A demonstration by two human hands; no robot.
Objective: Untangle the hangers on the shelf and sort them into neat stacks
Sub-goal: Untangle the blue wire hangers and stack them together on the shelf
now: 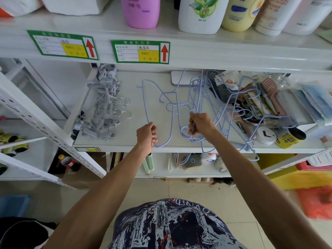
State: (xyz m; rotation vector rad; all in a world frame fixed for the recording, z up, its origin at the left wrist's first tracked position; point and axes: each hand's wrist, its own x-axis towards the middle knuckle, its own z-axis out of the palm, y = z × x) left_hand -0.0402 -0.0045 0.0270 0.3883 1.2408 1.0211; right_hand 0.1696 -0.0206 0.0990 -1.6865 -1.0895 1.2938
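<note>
Several thin lilac wire hangers lie tangled on the white shelf (158,81). My left hand (146,134) is closed around one lilac hanger (144,101) that stretches back across the shelf board. My right hand (199,124) grips a bundle of lilac hangers (195,97) standing up from the shelf. More lilac hangers (233,112) hook over the clutter on the right and hang past the front edge. A stack of grey hangers (102,106) with metal hooks lies at the shelf's left end.
Right of the hangers sit a hairbrush (271,90), packets, a small white clock (265,135) and a yellow bottle (289,138). Big bottles stand on the upper shelf (215,51). A lower shelf holds small items. A yellow and red bin (296,177) stands on the floor.
</note>
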